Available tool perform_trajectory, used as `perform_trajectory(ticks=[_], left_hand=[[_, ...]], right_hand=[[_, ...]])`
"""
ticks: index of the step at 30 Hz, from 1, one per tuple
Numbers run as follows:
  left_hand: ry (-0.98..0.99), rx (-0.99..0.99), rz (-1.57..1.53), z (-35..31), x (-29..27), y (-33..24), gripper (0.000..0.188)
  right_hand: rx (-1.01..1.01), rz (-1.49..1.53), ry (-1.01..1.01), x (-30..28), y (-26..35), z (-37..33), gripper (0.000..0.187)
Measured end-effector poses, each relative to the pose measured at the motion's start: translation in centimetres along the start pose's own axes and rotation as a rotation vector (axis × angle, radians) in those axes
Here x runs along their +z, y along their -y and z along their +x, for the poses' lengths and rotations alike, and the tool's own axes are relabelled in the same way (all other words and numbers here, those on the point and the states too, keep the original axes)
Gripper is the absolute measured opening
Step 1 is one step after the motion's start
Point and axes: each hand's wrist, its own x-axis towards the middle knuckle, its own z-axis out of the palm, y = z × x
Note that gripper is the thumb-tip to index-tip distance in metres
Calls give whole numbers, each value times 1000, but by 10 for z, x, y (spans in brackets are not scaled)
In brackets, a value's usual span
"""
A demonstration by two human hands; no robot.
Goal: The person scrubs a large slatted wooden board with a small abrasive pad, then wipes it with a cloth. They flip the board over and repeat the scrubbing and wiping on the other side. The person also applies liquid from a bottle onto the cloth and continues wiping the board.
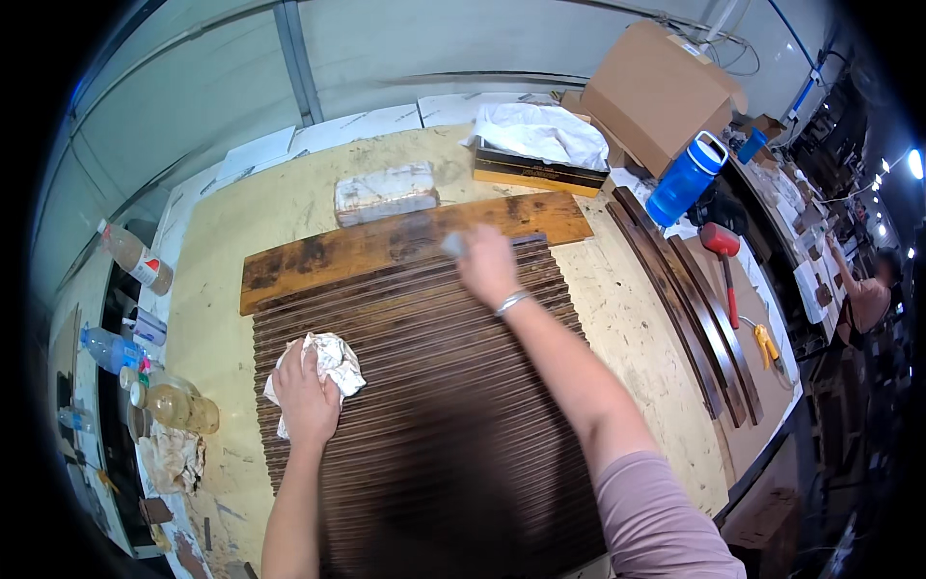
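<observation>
My left hand (311, 398) grips a crumpled, brown-stained white rag (340, 365), pressed onto the left side of a dark brown ribbed wooden panel (415, 386). Toward the panel's far edge, my right hand (487, 262) is smeared by motion. Between its fingers is a small pale grey piece (453, 245), too blurred to name. A brown wooden plank (318, 259) with dark blotches lies across the panel's far side. Behind the plank sits a white-wrapped block (386, 191). A dark shadow covers the panel's near middle.
Bottles, including an amber-filled one (178, 407), line the table's left edge near a stained rag (172, 461). Dark wooden strips (675, 299), a red mallet (721, 241) and a blue bottle (685, 183) are at right. A box (535, 172) stands behind; a person (868, 299) is far right.
</observation>
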Motion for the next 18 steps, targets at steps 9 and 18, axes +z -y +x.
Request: perform_trajectory(ticks=[9,18], left_hand=[[-34,45,48,4,-2,-3,50],[-51,64,20,5,-2,-4,52]], right_hand=[[325,-226,-185,-71,-148,6,29],[334,-328,47,-66,-164,8,34]])
